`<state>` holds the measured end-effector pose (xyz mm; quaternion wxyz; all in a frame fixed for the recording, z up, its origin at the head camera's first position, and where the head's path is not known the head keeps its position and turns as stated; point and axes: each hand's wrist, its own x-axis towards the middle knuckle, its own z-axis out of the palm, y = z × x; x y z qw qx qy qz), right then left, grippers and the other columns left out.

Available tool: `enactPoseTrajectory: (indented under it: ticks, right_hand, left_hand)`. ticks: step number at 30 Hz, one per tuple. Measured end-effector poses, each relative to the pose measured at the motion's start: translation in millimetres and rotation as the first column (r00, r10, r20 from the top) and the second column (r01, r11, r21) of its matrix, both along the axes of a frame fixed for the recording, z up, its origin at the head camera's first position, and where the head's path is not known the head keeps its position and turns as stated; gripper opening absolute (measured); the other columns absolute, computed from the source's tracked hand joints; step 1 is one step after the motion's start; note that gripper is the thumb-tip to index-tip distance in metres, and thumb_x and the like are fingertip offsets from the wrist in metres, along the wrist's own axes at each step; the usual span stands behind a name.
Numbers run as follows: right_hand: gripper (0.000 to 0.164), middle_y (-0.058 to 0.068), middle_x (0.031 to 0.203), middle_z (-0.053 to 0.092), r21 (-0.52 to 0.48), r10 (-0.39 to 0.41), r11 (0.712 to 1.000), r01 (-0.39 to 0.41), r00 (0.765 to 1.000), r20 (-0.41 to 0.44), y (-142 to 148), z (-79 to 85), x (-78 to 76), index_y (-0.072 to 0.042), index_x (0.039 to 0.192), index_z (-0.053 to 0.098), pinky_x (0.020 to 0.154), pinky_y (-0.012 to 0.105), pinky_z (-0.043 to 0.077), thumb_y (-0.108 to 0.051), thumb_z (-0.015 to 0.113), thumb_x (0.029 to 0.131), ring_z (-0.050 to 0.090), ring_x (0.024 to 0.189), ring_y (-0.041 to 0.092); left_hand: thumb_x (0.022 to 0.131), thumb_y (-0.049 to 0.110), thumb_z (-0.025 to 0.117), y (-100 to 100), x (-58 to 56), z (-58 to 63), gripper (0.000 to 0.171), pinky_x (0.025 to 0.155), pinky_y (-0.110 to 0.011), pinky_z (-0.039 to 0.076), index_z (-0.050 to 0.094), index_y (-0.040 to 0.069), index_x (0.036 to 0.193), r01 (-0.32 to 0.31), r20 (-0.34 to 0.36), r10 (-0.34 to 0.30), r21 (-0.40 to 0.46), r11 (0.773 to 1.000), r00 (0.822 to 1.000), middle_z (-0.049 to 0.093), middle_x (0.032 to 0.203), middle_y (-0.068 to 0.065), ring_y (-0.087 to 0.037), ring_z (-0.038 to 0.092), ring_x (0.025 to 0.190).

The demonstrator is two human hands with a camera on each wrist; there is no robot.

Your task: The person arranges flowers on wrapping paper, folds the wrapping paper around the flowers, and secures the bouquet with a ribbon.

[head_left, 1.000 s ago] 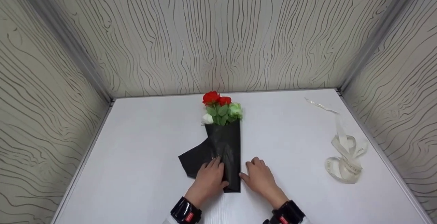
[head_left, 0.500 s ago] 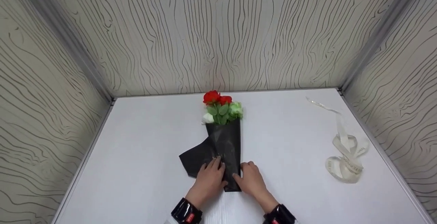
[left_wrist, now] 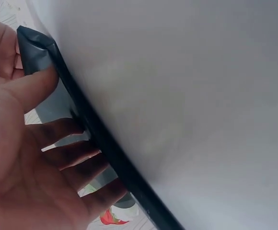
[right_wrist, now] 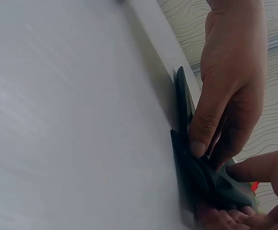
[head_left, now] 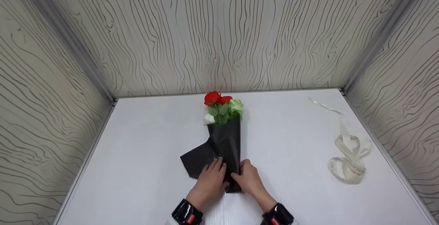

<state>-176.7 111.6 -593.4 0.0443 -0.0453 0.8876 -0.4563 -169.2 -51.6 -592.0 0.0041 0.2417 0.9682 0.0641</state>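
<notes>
A bouquet lies wrapped in black paper (head_left: 225,137) at mid-table. Red roses (head_left: 212,98), a pale green flower (head_left: 236,106), a white flower (head_left: 209,119) and green leaves show above its top edge. My left hand (head_left: 209,181) rests on the lower part of the wrap, fingers spread and pressing on the paper. One flap of the paper (head_left: 197,158) sticks out to the left of it. On the right side, my right hand (head_left: 252,180) pinches the wrap's lower edge, thumb (right_wrist: 247,170) on top and fingers (right_wrist: 220,216) beneath. The stems are hidden inside.
A loosely coiled whitish ribbon (head_left: 353,168) with printed letters lies on the right of the white table (head_left: 154,156), one end trailing toward the back. Walls with a wood-grain pattern (head_left: 192,39) stand behind and on both sides.
My right hand has moved left from beside the wrap and taken hold of its right edge. That edge has shifted slightly left, and the paper creases more. My left hand has stayed put.
</notes>
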Motion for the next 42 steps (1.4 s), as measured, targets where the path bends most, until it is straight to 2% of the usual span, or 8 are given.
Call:
enactPoseTrajectory:
  ticks: [6, 11, 14, 20, 26, 32, 36, 42]
  right_hand:
    - [0.045, 0.012, 0.090, 0.061, -0.157, -0.026, 0.987, 0.045, 0.992, 0.125, 5, -4.6, -2.9, 0.009, 0.110, 0.046, 0.068, 0.032, 0.048, -0.005, 0.070, 0.075, 0.058, 0.081, 0.020]
    - [0.055, 0.020, 0.101, 0.062, -0.354, 0.012, 0.931, 0.085, 0.965, 0.263, 10, -4.4, -4.7, 0.015, 0.121, 0.039, 0.073, 0.034, 0.050, -0.002, 0.068, 0.077, 0.060, 0.089, 0.025]
    - [0.056, 0.021, 0.103, 0.061, -0.453, 0.050, 0.886, 0.094, 0.954, 0.297, 12, -1.3, -5.6, 0.015, 0.123, 0.036, 0.073, 0.034, 0.051, -0.001, 0.067, 0.078, 0.062, 0.089, 0.025]
    - [0.060, 0.022, 0.102, 0.062, -0.635, 0.111, 0.762, 0.129, 0.940, 0.324, 16, 7.8, -6.8, 0.013, 0.126, 0.032, 0.071, 0.037, 0.052, -0.001, 0.067, 0.079, 0.063, 0.088, 0.029]
    - [0.067, 0.020, 0.101, 0.063, -0.676, 0.111, 0.721, 0.156, 0.936, 0.335, 16, 13.5, -8.5, 0.011, 0.129, 0.031, 0.075, 0.035, 0.051, -0.008, 0.071, 0.078, 0.063, 0.089, 0.026]
    - [0.069, 0.021, 0.103, 0.062, -0.726, 0.131, 0.670, 0.159, 0.936, 0.326, 15, 20.1, -6.7, 0.010, 0.130, 0.030, 0.077, 0.037, 0.050, -0.009, 0.071, 0.078, 0.062, 0.092, 0.028]
    - [0.067, 0.022, 0.103, 0.062, -0.765, 0.159, 0.630, 0.133, 0.942, 0.295, 14, 27.4, -3.4, 0.010, 0.129, 0.030, 0.078, 0.037, 0.050, -0.006, 0.070, 0.078, 0.062, 0.092, 0.028]
    - [0.063, 0.025, 0.103, 0.061, -0.794, 0.213, 0.604, 0.067, 0.947, 0.241, 12, 37.7, 2.3, 0.010, 0.129, 0.031, 0.078, 0.040, 0.050, -0.001, 0.068, 0.079, 0.061, 0.095, 0.031]
  left_hand:
    - [0.086, 0.036, 0.060, -1, 1.7, 1.3, 0.058, 0.095, -0.048, 0.035, 0.046, 0.002, 0.131, -0.010, 0.054, 0.008, 0.043, 0.999, 0.999, 0.035, 0.139, -0.018, -0.031, 0.035, 0.126]
    - [0.087, 0.035, 0.060, -3, 4.3, 4.1, 0.059, 0.097, -0.048, 0.034, 0.044, 0.002, 0.133, -0.033, 0.098, 0.021, 0.123, 0.992, 0.995, 0.032, 0.142, -0.017, -0.032, 0.031, 0.129]
    - [0.087, 0.034, 0.059, -6, 5.7, 7.0, 0.059, 0.097, -0.047, 0.033, 0.042, 0.003, 0.135, -0.063, 0.131, 0.037, 0.200, 0.978, 0.991, 0.029, 0.143, -0.016, -0.032, 0.029, 0.130]
    - [0.091, 0.036, 0.054, -11, 8.9, 13.0, 0.063, 0.097, -0.042, 0.035, 0.032, 0.003, 0.140, -0.166, 0.229, 0.083, 0.372, 0.913, 0.970, 0.021, 0.146, -0.018, -0.028, 0.031, 0.128]
    - [0.095, 0.038, 0.042, -7, 15.6, 19.5, 0.062, 0.099, -0.043, 0.032, 0.024, 0.001, 0.142, -0.254, 0.300, 0.113, 0.483, 0.838, 0.947, 0.017, 0.147, -0.019, -0.029, 0.029, 0.129]
    - [0.097, 0.044, 0.033, 3, 20.9, 25.2, 0.064, 0.101, -0.046, 0.028, 0.022, 0.001, 0.143, -0.356, 0.347, 0.174, 0.575, 0.737, 0.922, 0.016, 0.148, -0.018, -0.031, 0.023, 0.132]
    - [0.095, 0.049, 0.032, 9, 21.4, 26.2, 0.071, 0.102, -0.046, 0.025, 0.018, -0.002, 0.143, -0.427, 0.397, 0.197, 0.655, 0.623, 0.897, 0.017, 0.147, -0.021, -0.031, 0.023, 0.131]
    - [0.096, 0.045, 0.037, 11, 19.6, 29.6, 0.071, 0.098, -0.046, 0.031, 0.014, -0.003, 0.143, -0.457, 0.448, 0.137, 0.762, 0.459, 0.883, 0.027, 0.142, -0.024, -0.032, 0.032, 0.126]
